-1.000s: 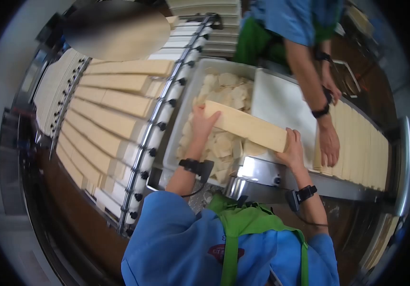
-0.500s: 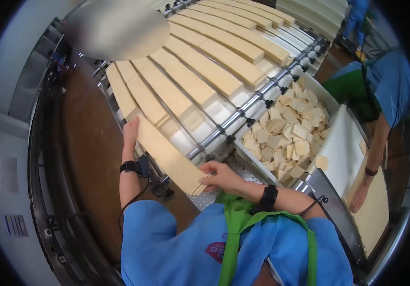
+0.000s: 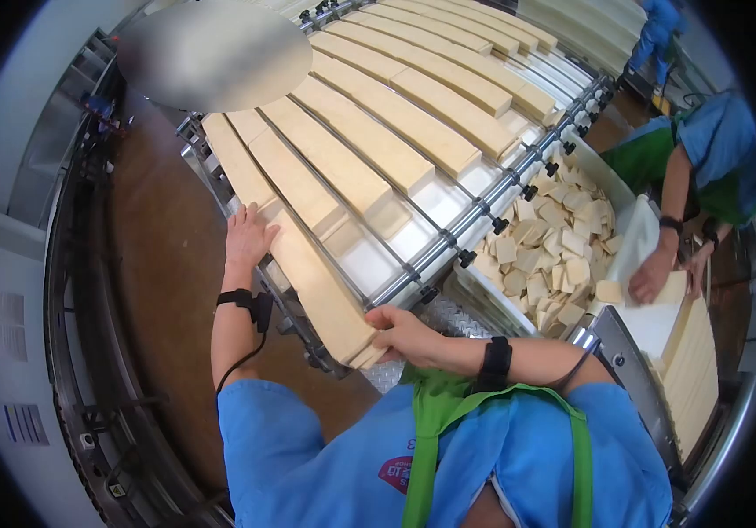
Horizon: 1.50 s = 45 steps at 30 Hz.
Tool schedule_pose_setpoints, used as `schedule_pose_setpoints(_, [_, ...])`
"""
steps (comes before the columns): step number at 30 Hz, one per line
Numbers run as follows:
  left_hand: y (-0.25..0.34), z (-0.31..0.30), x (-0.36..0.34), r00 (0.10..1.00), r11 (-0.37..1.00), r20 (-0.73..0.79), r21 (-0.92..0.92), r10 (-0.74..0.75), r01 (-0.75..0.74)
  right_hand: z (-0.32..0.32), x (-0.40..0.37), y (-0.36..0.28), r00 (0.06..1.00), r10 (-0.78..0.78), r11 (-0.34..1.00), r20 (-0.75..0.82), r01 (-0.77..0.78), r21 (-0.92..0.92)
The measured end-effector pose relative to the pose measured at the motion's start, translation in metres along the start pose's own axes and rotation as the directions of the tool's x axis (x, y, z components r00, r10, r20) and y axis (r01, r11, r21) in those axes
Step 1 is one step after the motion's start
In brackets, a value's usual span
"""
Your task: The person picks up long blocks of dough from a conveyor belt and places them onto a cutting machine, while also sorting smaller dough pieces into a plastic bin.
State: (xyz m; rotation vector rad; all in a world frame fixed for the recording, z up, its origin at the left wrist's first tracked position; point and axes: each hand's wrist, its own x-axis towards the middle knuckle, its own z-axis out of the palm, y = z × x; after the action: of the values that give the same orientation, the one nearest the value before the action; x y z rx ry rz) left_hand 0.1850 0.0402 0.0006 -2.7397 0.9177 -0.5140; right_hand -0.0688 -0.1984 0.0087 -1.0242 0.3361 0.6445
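Observation:
My left hand (image 3: pixel 249 238) lies with fingers spread on the left edge of a long, pale yellow stack of dough-like strips (image 3: pixel 316 286), near its far end. At the near end, my right hand (image 3: pixel 406 336) has its thumb and fingers closed round the corner of this stack, where several thin layers show. The stack lies along the left side of a conveyor, in line with another pale row (image 3: pixel 239 163) beyond it. My right palm and some fingertips are partly hidden.
More pale rows (image 3: pixel 369 123) lie between the conveyor's metal rods. A white bin (image 3: pixel 527 321) of loose square pieces (image 3: pixel 554 251) stands to the right. Beyond it, a co-worker's hands (image 3: pixel 657 275) are by another long pale stack (image 3: pixel 690 374). A metal rail (image 3: pixel 474 229) edges the conveyor.
My left hand has gone from gripping the stack's far end to lying spread on it. The stack now rests closer in line with the row beyond. The co-worker's hands have moved further away.

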Motion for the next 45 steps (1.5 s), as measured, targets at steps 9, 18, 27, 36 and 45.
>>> schedule_pose_setpoints(9, [0.028, -0.019, -0.018, 0.929, 0.824, -0.043, -0.479, -0.367, 0.303, 0.010, 0.066, 0.009, 0.887, -0.442, 0.847, -0.132, 0.365, -0.386])
schedule_pose_setpoints(18, [0.143, -0.090, -0.110, 0.989, 0.797, -0.103, -0.587, 0.103, -0.144, -0.009, 0.061, 0.006, 0.886, -0.463, 0.777, 0.013, 0.412, -0.476])
schedule_pose_setpoints(27, [0.172, -0.093, -0.109, 0.957, 0.919, -0.210, -0.299, 0.200, -0.257, -0.151, -0.009, -0.038, 0.493, -0.867, 0.399, -0.066, 0.610, -0.684])
schedule_pose_setpoints(36, [0.171, -0.096, -0.088, 0.941, 0.867, -0.200, -0.372, 0.275, -0.332, -0.305, -0.173, 0.037, 0.186, -0.686, 0.726, -0.703, 0.235, -0.646])
schedule_pose_setpoints(45, [0.180, -0.083, -0.081, 0.965, 0.871, -0.035, -0.424, 0.258, -0.248, -0.369, -0.338, 0.141, -0.524, -0.296, 0.793, -0.798, 0.331, -0.512])
